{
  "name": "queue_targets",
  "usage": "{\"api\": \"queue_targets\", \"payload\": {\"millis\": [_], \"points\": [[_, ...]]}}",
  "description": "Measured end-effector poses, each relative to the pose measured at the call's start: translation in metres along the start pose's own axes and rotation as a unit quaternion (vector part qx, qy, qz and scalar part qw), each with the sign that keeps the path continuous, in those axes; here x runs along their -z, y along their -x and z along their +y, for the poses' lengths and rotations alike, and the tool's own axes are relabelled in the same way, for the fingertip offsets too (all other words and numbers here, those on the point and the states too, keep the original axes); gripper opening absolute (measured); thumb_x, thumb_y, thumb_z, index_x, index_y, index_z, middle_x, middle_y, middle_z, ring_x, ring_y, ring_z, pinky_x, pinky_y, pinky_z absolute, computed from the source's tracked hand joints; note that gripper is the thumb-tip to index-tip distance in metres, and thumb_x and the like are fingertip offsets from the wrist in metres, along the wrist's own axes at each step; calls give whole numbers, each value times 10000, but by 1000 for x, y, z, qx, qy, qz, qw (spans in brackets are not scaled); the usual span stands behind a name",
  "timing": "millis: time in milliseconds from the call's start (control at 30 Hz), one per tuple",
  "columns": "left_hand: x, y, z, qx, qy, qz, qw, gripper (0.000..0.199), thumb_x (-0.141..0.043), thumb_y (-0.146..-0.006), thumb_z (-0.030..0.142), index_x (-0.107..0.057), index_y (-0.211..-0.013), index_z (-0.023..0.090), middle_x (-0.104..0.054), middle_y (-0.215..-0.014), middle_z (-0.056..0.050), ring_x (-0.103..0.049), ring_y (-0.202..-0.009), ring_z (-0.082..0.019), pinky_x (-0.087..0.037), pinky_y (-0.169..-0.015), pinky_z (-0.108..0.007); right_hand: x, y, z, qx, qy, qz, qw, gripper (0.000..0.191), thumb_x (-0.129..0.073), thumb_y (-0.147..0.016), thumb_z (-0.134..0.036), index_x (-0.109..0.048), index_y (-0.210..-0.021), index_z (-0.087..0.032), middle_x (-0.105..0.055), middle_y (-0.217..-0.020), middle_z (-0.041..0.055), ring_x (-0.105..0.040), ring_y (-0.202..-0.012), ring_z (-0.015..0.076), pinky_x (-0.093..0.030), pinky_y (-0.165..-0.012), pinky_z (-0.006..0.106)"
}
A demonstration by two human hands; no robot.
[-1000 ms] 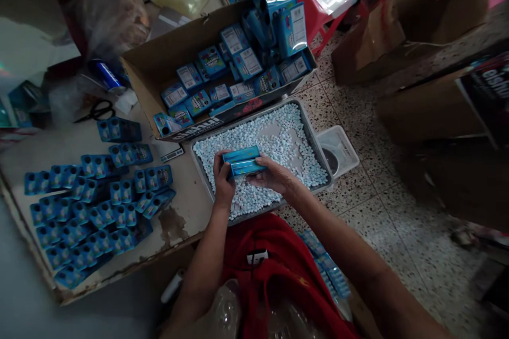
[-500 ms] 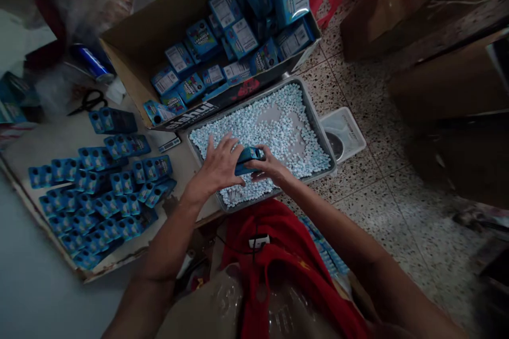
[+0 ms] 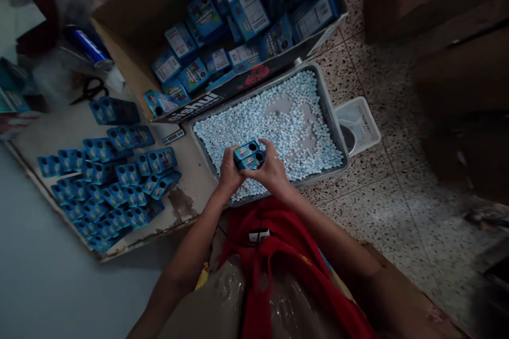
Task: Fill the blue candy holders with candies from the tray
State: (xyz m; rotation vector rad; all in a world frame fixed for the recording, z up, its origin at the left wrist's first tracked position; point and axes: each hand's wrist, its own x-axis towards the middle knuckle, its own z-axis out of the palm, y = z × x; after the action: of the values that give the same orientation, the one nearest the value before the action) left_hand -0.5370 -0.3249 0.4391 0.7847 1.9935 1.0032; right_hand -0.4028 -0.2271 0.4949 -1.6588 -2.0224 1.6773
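Between my two hands are two small blue candy boxes [image 3: 249, 154], side by side with their round-holed ends facing up. My left hand [image 3: 230, 172] is closed on their left side. From the right, my right hand [image 3: 272, 169] grips the same boxes, thumb along the near edge. Below them lies a grey tray [image 3: 329, 111] spread with small pale blue and white candies [image 3: 234, 122]. A patch of bare tray bottom shows toward its right side. The boxes' undersides are hidden.
Behind the tray stands an open cardboard carton [image 3: 123, 37] of blue boxes. Several rows of holed blue boxes [image 3: 95, 206] fill the table's left. Scissors [image 3: 91, 90] and a blue can [image 3: 87, 46] lie farther back. A clear plastic container [image 3: 363, 122] sits right of the tray.
My left hand, spread beside the boxes before, has closed on their left side. The boxes have turned so that their holed ends face up. The view has shifted slightly.
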Motion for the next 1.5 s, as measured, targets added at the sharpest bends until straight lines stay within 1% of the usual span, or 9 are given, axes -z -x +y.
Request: {"api": "queue_targets", "payload": {"millis": [100,233,400,533,667,833,1067,1233,1500], "points": [[6,12,-4,46,67,29,996,782,-1012,-560,396,-603,-1205,231,-719,-1124,-65,-701,-1052,-287,-545,-957,-400,0,-8,6,37,24,-45,998,933,-888,-713,-515,-470,-1508,-262,-716,-1253,111,-730,-992,300,-596,-897,449],[35,25,-25,114,163,80,977,848,-1057,-489,365,-600,-1185,206,-749,-1134,-62,-733,-1082,-296,-575,-984,-422,-5,-59,8,188,110,-60,974,404,-609,-1024,-499,-672,-1299,-210,-753,-1082,114,-710,-982,278,-566,-965,453],[85,23,-54,159,191,74,966,880,-1074,-437,332,-621,-1183,222,-774,-1200,-67,-773,-1067,-283,-650,-975,-444,-59,-149,-12,434,306,-164,831,358,-485,-1063,-229,-663,-1372,-194,-659,-1469,168,-535,-1412,354,-444,-1168,566],[105,5,-62,150,186,30,971,930,-1082,-384,259,-637,-1200,234,-778,-1222,-68,-777,-1095,-300,-676,-943,-450,-96,-171,-11,484,396,-194,756,470,-434,-1082,-256,-535,-1540,-250,-536,-1639,114,-373,-1577,377,-311,-1246,672],[96,-17,-59,144,213,38,965,871,-1070,-415,267,-667,-1185,204,-788,-1191,-73,-777,-1083,-309,-658,-986,-494,-81,-140,8,459,394,-182,775,474,-441,-1073,-257,-570,-1521,-174,-567,-1596,169,-470,-1484,376,-369,-1223,587],[72,-28,-51,125,252,6,960,934,-1072,-376,218,-674,-1220,236,-755,-1317,-69,-739,-1198,-345,-620,-1052,-578,-3,-111,38,388,340,-131,847,304,-557,-1046,-295,-752,-1271,-232,-742,-1343,124,-557,-1355,358,-447,-1176,582],[61,3,-51,141,223,46,964,904,-1080,-435,253,-645,-1227,223,-791,-1161,-11,-770,-1055,-317,-645,-961,-515,125,-197,78,321,289,136,892,414,-504,-1068,-385,-647,-1410,-200,-587,-1544,163,-470,-1490,362,-394,-1239,660],[53,27,-54,194,237,42,951,878,-1055,-458,236,-666,-1245,220,-797,-1185,-61,-784,-1039,-294,-662,-921,-432,123,-227,105,296,324,139,888,619,-503,-1056,-519,-517,-1546,-142,-441,-1664,216,-321,-1595,413,-282,-1284,696],[-23,23,-60,176,344,10,922,1002,-1026,-523,294,-637,-1446,288,-772,-1286,-56,-731,-1206,-294,-600,-1034,-441,78,-171,137,312,201,116,921,463,-425,-1077,-481,-662,-1402,-251,-636,-1449,130,-574,-1368,292,-430,-1246,571]]}}
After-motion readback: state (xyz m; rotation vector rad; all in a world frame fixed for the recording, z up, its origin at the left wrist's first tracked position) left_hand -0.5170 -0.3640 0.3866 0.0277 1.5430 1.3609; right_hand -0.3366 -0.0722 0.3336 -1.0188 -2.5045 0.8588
